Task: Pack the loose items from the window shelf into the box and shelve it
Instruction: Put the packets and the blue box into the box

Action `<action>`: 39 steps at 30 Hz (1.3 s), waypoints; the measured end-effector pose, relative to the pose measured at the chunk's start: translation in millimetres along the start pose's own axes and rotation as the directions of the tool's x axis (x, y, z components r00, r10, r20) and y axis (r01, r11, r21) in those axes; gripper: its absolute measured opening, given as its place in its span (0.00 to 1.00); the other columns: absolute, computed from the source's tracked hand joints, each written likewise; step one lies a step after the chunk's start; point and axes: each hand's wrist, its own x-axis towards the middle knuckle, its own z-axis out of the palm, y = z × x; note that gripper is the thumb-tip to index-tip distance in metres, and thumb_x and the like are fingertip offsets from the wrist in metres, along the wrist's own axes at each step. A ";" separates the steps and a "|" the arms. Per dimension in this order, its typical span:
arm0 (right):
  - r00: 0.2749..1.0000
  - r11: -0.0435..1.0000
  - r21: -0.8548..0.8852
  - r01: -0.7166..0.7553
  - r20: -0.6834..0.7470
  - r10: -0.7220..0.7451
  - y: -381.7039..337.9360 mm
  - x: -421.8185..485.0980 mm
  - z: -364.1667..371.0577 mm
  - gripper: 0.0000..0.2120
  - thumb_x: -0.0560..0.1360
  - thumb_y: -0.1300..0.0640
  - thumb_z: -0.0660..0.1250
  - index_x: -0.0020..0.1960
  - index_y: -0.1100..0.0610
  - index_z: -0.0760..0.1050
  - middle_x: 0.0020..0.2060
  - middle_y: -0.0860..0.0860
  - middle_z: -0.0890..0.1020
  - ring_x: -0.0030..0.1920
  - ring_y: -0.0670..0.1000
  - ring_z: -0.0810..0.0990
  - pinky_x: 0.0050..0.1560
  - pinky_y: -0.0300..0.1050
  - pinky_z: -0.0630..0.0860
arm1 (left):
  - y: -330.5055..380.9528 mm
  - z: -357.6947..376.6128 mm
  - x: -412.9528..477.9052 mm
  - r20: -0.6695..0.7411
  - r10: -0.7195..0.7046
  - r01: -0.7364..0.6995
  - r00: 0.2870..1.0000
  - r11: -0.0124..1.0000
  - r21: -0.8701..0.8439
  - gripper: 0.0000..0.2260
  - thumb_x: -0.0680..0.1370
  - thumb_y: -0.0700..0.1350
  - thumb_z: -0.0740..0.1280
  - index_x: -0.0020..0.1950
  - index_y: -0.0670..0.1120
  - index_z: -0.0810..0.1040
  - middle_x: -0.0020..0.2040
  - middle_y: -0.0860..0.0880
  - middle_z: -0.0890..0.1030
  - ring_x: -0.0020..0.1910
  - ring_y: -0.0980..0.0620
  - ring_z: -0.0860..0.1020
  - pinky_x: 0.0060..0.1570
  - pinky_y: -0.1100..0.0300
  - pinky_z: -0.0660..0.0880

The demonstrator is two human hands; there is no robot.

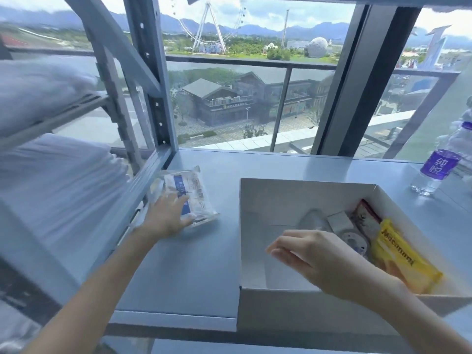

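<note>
A white open box (258, 200) stands on the grey window shelf (194, 264) at the right. Inside it lie a yellow snack packet (401, 254), a red-edged packet (365, 213), a small grey box (339, 222) and clear wrapped items. My right hand (321, 259) hovers over the box's inside, fingers loosely curled, holding nothing that I can see. My left hand (166, 218) rests on the near edge of a clear plastic packet with blue print (186, 192), which lies flat on the shelf left of the box.
A water bottle with a purple label (439, 164) stands at the far right of the shelf. A grey metal rack (150, 80) with folded white linen (51, 175) fills the left side. Glass window and railing run behind the shelf.
</note>
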 end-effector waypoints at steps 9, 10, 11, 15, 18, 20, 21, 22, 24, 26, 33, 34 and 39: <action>0.968 0.955 -0.249 0.164 -0.144 -0.204 -24.2 -25.4 11.0 0.23 0.80 0.41 0.50 0.32 0.51 0.68 0.22 0.46 0.69 0.22 0.48 0.63 0.22 0.36 0.61 | 22.4 33.4 -5.1 0.125 0.183 -0.171 0.975 0.980 -0.101 0.30 0.78 0.62 0.56 0.77 0.56 0.51 0.78 0.49 0.49 0.76 0.48 0.47 0.74 0.50 0.50; 0.958 0.938 -0.288 0.192 -0.153 -0.243 -21.6 -25.2 11.7 0.22 0.80 0.43 0.53 0.31 0.51 0.65 0.21 0.47 0.66 0.22 0.48 0.59 0.21 0.37 0.59 | 28.3 34.0 -4.4 0.118 0.193 -0.181 0.974 0.978 -0.099 0.30 0.78 0.62 0.56 0.77 0.56 0.51 0.78 0.49 0.49 0.76 0.47 0.47 0.74 0.51 0.49; 0.944 0.919 -0.316 0.236 -0.149 -0.293 -16.5 -24.4 11.8 0.21 0.80 0.44 0.54 0.31 0.52 0.64 0.21 0.48 0.64 0.23 0.49 0.58 0.21 0.37 0.59 | 33.2 34.2 -3.9 0.108 0.188 -0.178 0.976 0.979 -0.099 0.30 0.78 0.62 0.56 0.77 0.55 0.51 0.78 0.48 0.49 0.76 0.47 0.47 0.74 0.51 0.48; 0.909 0.881 -0.296 0.369 -0.083 -0.408 9.8 -34.8 -0.8 0.19 0.80 0.46 0.57 0.33 0.51 0.60 0.24 0.48 0.62 0.25 0.49 0.58 0.23 0.38 0.59 | 40.9 38.0 0.3 0.090 0.189 -0.180 0.978 0.979 -0.091 0.33 0.77 0.63 0.57 0.77 0.55 0.49 0.78 0.48 0.48 0.76 0.46 0.45 0.74 0.51 0.48; 0.904 0.895 -0.175 0.410 -0.051 -0.424 27.0 -51.5 -15.4 0.18 0.79 0.46 0.57 0.34 0.51 0.57 0.26 0.49 0.60 0.26 0.50 0.57 0.26 0.39 0.57 | 36.5 35.2 5.4 0.103 0.237 -0.217 0.966 0.961 -0.174 0.33 0.75 0.65 0.59 0.76 0.55 0.55 0.77 0.49 0.50 0.76 0.48 0.47 0.74 0.52 0.50; 0.913 0.906 -0.134 0.401 -0.024 -0.408 36.8 -56.6 -24.4 0.19 0.79 0.46 0.54 0.33 0.52 0.57 0.26 0.49 0.60 0.26 0.50 0.57 0.26 0.39 0.56 | 33.1 31.2 13.1 0.086 0.216 -0.174 0.973 0.922 -0.345 0.31 0.72 0.67 0.58 0.72 0.53 0.66 0.76 0.48 0.58 0.75 0.49 0.55 0.72 0.55 0.53; 0.919 0.912 -0.132 0.389 -0.014 -0.394 41.7 -57.2 -26.5 0.20 0.80 0.45 0.52 0.32 0.52 0.58 0.25 0.49 0.60 0.25 0.50 0.57 0.26 0.40 0.56 | 32.6 30.0 17.6 0.054 0.191 -0.148 0.980 0.885 -0.441 0.28 0.73 0.66 0.59 0.67 0.51 0.73 0.73 0.46 0.64 0.73 0.49 0.60 0.70 0.56 0.56; 0.926 0.917 -0.142 0.372 -0.006 -0.377 46.7 -58.2 -26.8 0.20 0.80 0.45 0.51 0.32 0.52 0.58 0.25 0.49 0.60 0.25 0.50 0.57 0.25 0.40 0.56 | 34.1 30.0 22.6 -0.006 0.158 -0.138 0.987 0.849 -0.509 0.22 0.76 0.61 0.61 0.62 0.49 0.78 0.70 0.46 0.69 0.70 0.49 0.65 0.67 0.58 0.60; 0.943 0.929 -0.168 0.330 0.005 -0.334 56.9 -60.8 -26.3 0.20 0.81 0.47 0.48 0.32 0.53 0.57 0.24 0.49 0.60 0.24 0.50 0.56 0.25 0.39 0.56 | 38.0 32.8 32.7 -0.148 0.029 -0.105 0.989 0.834 -0.542 0.11 0.76 0.50 0.66 0.52 0.45 0.82 0.61 0.44 0.75 0.64 0.46 0.70 0.60 0.57 0.65; 0.958 0.942 -0.186 0.281 -0.010 -0.287 69.2 -65.2 -29.2 0.19 0.81 0.51 0.47 0.32 0.53 0.55 0.23 0.50 0.59 0.24 0.51 0.55 0.25 0.41 0.56 | 41.7 36.8 42.0 -0.198 -0.130 0.011 0.972 0.860 -0.509 0.10 0.73 0.48 0.70 0.52 0.45 0.80 0.58 0.42 0.73 0.61 0.41 0.69 0.59 0.53 0.66; 0.996 0.986 -0.147 0.082 0.039 -0.077 106.1 -90.0 -47.7 0.12 0.69 0.62 0.55 0.28 0.55 0.58 0.21 0.51 0.58 0.23 0.51 0.56 0.25 0.36 0.54 | 47.1 23.8 64.5 0.076 -0.244 0.241 0.967 0.775 -0.584 0.28 0.66 0.46 0.78 0.58 0.35 0.70 0.55 0.38 0.76 0.56 0.40 0.74 0.51 0.51 0.70; 1.000 0.994 -0.112 0.015 0.028 -0.012 109.5 -95.7 -50.1 0.10 0.67 0.61 0.55 0.28 0.55 0.60 0.21 0.50 0.60 0.22 0.49 0.58 0.26 0.33 0.55 | 47.8 21.2 63.8 0.104 -0.235 0.245 0.966 0.717 -0.653 0.22 0.66 0.42 0.78 0.53 0.36 0.73 0.52 0.40 0.78 0.51 0.42 0.76 0.47 0.53 0.71; 0.959 0.966 0.064 -0.250 -0.124 0.256 140.1 -144.9 -58.9 0.07 0.62 0.60 0.54 0.28 0.52 0.68 0.22 0.45 0.74 0.22 0.44 0.72 0.24 0.38 0.70 | 46.8 14.9 54.8 0.260 -0.096 0.277 0.961 0.298 -0.914 0.10 0.68 0.30 0.73 0.46 0.37 0.77 0.48 0.37 0.80 0.36 0.45 0.78 0.26 0.65 0.77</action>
